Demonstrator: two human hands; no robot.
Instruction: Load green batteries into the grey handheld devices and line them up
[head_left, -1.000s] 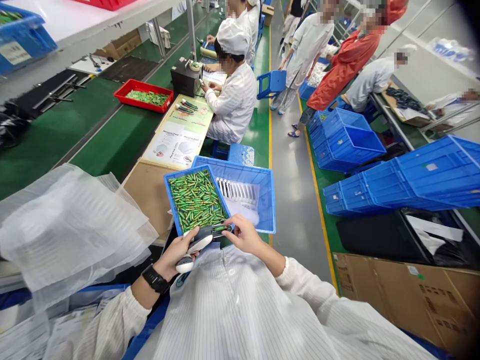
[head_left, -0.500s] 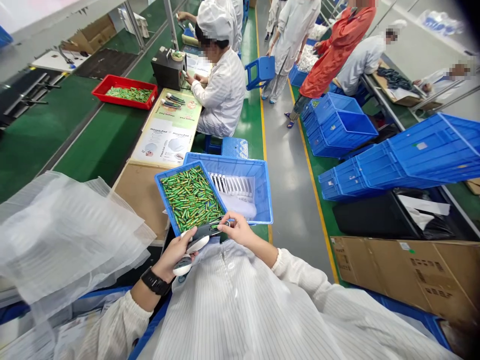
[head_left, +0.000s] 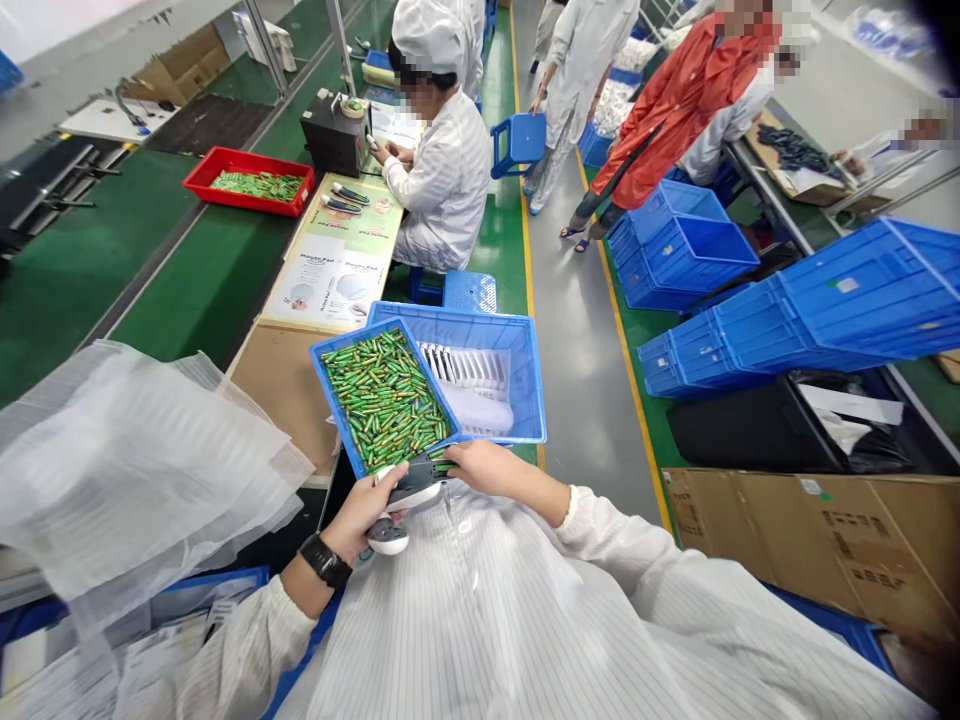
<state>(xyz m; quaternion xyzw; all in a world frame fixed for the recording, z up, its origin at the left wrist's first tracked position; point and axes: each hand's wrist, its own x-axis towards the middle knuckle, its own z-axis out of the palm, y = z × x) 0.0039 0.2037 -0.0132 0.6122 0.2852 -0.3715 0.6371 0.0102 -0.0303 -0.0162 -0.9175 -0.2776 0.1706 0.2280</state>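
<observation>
My left hand (head_left: 369,505) is wrapped around grey-and-white handheld devices (head_left: 414,494) with smooth white backs. Below its fingers a rounded grey-and-white end (head_left: 388,535) sticks out. At the right end of the upper device, my right hand (head_left: 484,467) is closed, fingertips pinched against slim green batteries (head_left: 441,461). Its fingers partly hide that end. Just beyond both hands, a blue tray (head_left: 335,400) full of green-and-gold batteries (head_left: 382,390) rests tilted over the left part of a blue crate (head_left: 529,375). White-and-dark devices (head_left: 469,367) stand in a row inside the crate.
Translucent foam sheets (head_left: 142,460) are heaped at my left. A red tray (head_left: 247,207) of green batteries stands on the bench beyond, near a seated co-worker (head_left: 442,170). Stacked blue crates (head_left: 787,320) and a cardboard box (head_left: 810,540) line the right side.
My left hand has moved slightly right and up with the devices. My right hand has shifted slightly, its fingers now lower over the device's end. The person in red has turned and bent over.
</observation>
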